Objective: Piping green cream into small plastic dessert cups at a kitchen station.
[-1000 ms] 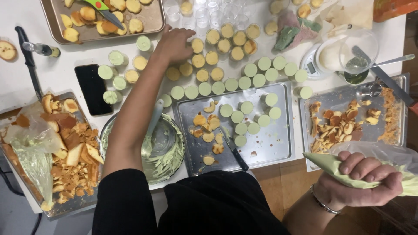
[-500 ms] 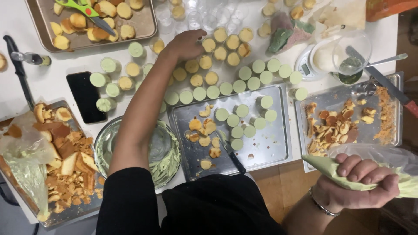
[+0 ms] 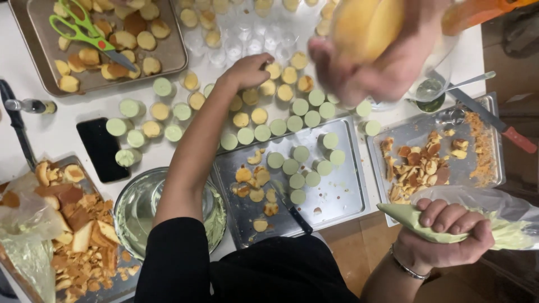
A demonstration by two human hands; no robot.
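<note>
The piping bag (image 3: 449, 221) is clear and full of pale green cream. The scissors (image 3: 84, 33) at eleven o'clock have bright green handles with a red dot. The phone (image 3: 102, 148) at nine o'clock is black. Many small cups (image 3: 303, 106) have pale green tops, and others beside them are yellow. The cake pieces (image 3: 78, 224) at eight o'clock are golden and brown. The middle tray (image 3: 342, 196) is shiny grey. The sleeve (image 3: 174, 258) at six o'clock is black. The knife (image 3: 505, 132) at three o'clock has a red handle.
</note>
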